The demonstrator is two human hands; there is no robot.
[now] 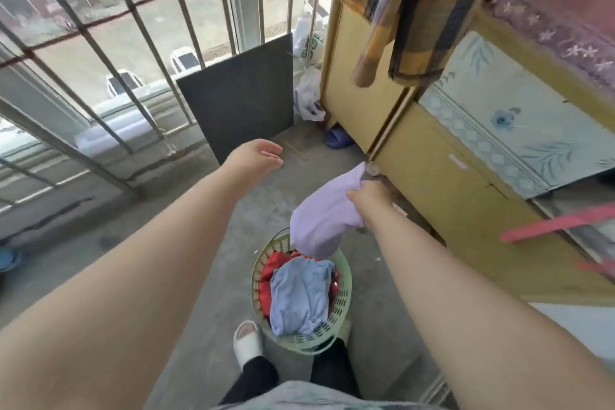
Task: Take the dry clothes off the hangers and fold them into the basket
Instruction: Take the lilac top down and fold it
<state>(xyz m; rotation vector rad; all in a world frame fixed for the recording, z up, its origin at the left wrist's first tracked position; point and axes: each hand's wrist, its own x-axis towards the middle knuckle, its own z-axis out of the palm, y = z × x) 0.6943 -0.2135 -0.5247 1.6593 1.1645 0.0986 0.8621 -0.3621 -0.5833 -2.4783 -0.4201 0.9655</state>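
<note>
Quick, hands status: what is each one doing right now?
Left hand: open, fingers relaxed, holding nothing.
Right hand: gripping the lilac garment, which hangs over the green basket.

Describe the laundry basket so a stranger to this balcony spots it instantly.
Find the yellow cabinet on the right. On the floor beside it, by the white slipper, stands the basket. Only it is pale green, perforated and round, with clothes inside.
</note>
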